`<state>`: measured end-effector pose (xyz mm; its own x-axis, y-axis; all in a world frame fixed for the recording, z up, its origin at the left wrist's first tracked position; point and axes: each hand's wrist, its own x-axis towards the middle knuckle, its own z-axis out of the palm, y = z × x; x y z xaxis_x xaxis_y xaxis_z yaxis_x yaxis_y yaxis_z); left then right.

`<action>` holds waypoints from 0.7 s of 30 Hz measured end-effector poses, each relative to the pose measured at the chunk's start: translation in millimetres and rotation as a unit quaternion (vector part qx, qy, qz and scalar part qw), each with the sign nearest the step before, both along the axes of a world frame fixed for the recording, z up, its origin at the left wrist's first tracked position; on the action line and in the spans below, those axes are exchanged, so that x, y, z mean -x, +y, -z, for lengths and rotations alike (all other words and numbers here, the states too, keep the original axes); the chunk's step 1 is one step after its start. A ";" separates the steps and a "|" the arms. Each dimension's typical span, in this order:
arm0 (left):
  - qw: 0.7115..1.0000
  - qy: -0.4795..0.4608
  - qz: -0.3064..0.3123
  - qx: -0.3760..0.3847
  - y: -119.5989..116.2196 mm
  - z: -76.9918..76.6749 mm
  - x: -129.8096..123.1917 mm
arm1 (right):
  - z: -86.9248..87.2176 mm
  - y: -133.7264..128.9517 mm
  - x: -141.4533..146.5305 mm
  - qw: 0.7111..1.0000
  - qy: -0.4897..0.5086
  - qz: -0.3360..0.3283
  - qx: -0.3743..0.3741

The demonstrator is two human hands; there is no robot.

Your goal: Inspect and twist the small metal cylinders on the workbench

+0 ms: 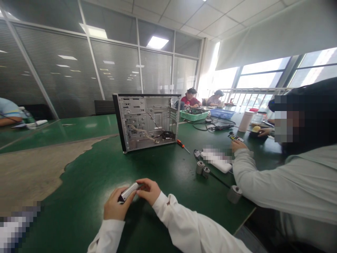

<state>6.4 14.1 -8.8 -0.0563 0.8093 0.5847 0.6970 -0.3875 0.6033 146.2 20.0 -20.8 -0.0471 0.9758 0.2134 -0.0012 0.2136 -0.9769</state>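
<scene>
My left hand (116,205) is closed around a small silver block-shaped part (129,191) with a dark side; its exact kind I cannot make out. At the far end of that part, my right hand (149,190) pinches it between thumb and fingers. Both hands are above the green table near its front. Beyond them stands an open computer case (147,123) on its edge, with loose cables and a black fan (167,135) inside. An orange-handled screwdriver (183,146) lies by the case's right corner.
Metal cylinders (235,194) and a white power strip (216,161) lie to the right, beside a co-worker's arm (250,175). Farther back are a green basket (193,116), a blue basket (222,113) and a pink bottle (245,121). The tabletop's covering (86,151) is torn at left.
</scene>
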 end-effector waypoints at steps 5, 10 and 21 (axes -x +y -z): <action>0.992 -0.066 0.022 0.100 -0.6 2.7 -2.9 | -26.8 -17.3 -6.2 0.984 -0.095 0.025 -0.146; 0.984 -0.101 0.091 0.119 -0.6 7.5 -5.2 | -36.7 -23.3 -10.1 0.958 -0.162 0.004 -0.235; 0.981 -0.078 0.133 0.119 5.3 20.0 -1.5 | -39.4 -31.6 -4.4 0.923 -0.258 -0.013 -0.285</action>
<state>7.9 19.3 -28.8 0.1014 0.9200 0.3786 0.4821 -0.3783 0.7902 150.6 -11.5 18.6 -0.3070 0.7097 0.6341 0.4206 0.6989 -0.5785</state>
